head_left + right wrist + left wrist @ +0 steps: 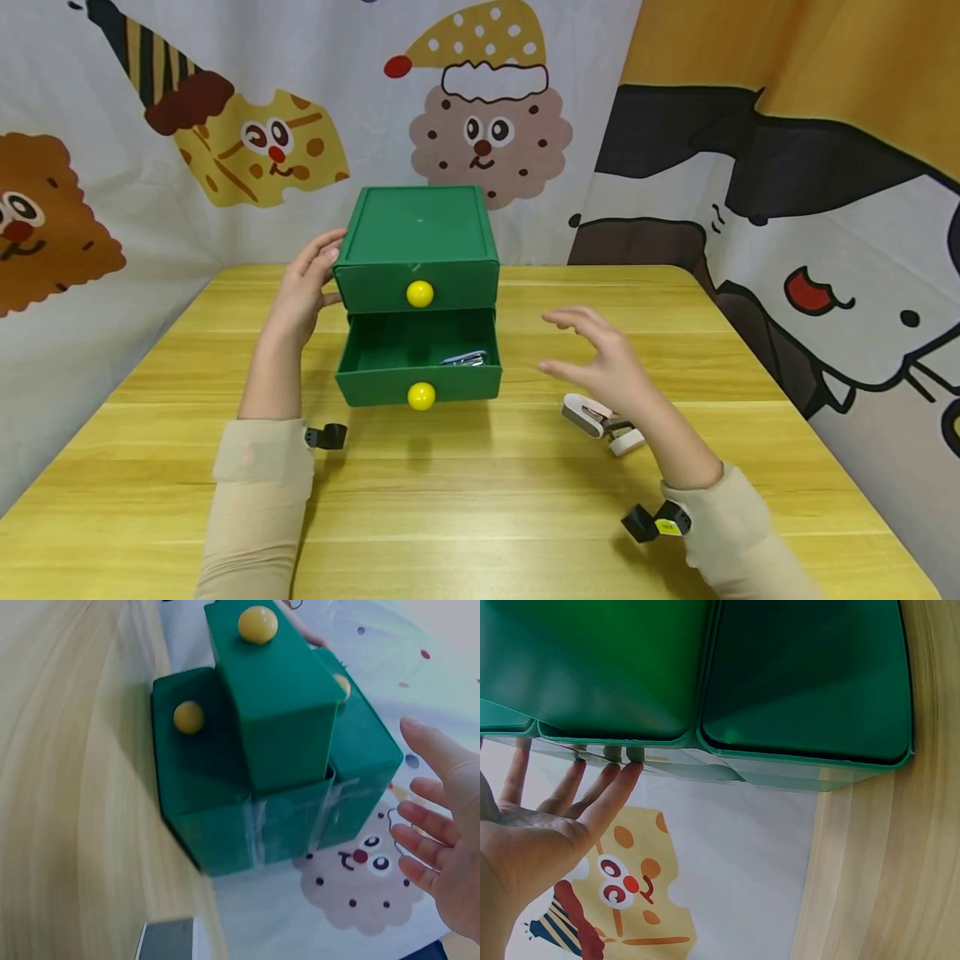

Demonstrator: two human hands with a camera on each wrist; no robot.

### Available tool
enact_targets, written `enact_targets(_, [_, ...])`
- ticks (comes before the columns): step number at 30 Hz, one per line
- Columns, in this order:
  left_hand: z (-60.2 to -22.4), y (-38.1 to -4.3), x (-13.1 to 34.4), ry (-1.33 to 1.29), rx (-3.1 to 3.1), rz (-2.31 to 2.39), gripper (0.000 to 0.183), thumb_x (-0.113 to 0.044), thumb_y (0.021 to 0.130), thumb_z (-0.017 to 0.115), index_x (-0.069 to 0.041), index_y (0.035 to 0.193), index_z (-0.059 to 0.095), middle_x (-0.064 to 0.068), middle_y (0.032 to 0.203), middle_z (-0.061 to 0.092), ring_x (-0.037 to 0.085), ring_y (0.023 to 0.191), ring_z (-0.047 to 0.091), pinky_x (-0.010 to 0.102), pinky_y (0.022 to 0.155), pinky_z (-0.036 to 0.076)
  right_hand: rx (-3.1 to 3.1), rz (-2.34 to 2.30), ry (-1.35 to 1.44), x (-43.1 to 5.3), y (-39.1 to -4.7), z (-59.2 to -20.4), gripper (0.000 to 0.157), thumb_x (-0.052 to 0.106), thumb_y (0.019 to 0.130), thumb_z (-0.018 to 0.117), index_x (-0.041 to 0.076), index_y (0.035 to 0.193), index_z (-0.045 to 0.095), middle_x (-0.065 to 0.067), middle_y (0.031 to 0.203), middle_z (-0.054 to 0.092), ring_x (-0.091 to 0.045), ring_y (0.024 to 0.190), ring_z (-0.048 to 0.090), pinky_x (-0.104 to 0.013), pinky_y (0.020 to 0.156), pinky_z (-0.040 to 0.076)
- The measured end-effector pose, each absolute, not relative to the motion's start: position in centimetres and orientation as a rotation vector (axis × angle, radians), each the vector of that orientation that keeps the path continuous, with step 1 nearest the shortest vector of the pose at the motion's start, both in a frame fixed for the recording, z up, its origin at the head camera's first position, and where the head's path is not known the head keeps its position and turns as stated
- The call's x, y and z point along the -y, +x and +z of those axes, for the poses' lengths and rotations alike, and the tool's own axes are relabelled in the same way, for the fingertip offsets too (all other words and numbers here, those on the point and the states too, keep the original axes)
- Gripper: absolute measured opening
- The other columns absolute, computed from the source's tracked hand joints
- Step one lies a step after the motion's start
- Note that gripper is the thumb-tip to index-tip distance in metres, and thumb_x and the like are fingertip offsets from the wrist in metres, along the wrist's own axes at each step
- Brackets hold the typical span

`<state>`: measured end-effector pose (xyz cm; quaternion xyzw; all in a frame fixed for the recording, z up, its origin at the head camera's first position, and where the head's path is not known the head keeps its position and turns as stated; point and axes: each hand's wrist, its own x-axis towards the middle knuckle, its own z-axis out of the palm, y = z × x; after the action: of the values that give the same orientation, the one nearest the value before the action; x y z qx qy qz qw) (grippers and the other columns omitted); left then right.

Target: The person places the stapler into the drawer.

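A green drawer cabinet (420, 221) stands on the table, its middle drawer (375, 385) pulled out. In that drawer lies a small blue-and-silver thing (467, 358), partly hidden by the drawer front. My left hand (300, 283) rests against the cabinet's left side, fingertips touching the wall in the left wrist view. To the right of the cabinet, my right hand (600, 354) hovers with fingers spread and nothing in them. Below it on the table is a white and grey stapler (588, 415), partly overlapped by my right forearm.
Yellow knobs (420, 293) mark the drawer fronts, and the bottom drawer (196, 761) is pushed in. Behind the wooden table (465, 508) hangs a printed cloth (300, 50) with cartoon figures. Each wrist carries a small black camera (327, 436).
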<state>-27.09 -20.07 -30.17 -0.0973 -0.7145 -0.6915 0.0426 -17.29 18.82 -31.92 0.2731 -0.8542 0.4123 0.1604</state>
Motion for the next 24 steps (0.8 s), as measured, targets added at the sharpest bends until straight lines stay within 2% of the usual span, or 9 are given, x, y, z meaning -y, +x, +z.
enact_targets(8, [-30.0, -27.0, 20.1, -0.309, 2.188, -2.122, 0.047, -0.043, 0.1, 0.045, -0.025, 0.144, 0.043, 0.003, 0.148, 0.035, 0.03, 0.129, 0.039, 0.057, 0.097, 0.036, 2.51, 1.121, 0.774, -20.8, -17.3, -33.0, 0.058, 0.02, 0.077, 0.082, 0.013, 0.13, 0.058, -0.002, 0.127, 0.055, -0.021, 0.11, 0.05, -0.048, 0.092, 0.039])
enact_targets(17, [-30.0, -26.9, 20.1, -0.297, 2.193, -2.123, 0.048, -0.043, 0.101, 0.044, -0.024, 0.144, 0.042, 0.003, 0.149, 0.034, 0.03, 0.13, 0.037, 0.057, 0.097, 0.035, 2.591, 1.056, 0.901, -23.3, -18.2, -34.9, 0.059, 0.017, 0.075, 0.083, 0.011, 0.129, 0.06, 0.001, 0.119, 0.059, -0.018, 0.102, 0.053, -0.035, 0.086, 0.043])
enact_targets(24, [-30.0, -26.9, 20.1, -0.291, 2.195, -2.118, 0.048, -0.044, 0.1, 0.044, -0.025, 0.144, 0.042, 0.003, 0.149, 0.034, 0.031, 0.13, 0.037, 0.058, 0.097, 0.035, 2.718, 1.12, 0.929, -24.8, -18.6, -36.3, 0.057, 0.023, 0.079, 0.08, 0.009, 0.13, 0.058, -0.002, 0.121, 0.06, -0.027, 0.105, 0.055, -0.045, 0.089, 0.042])
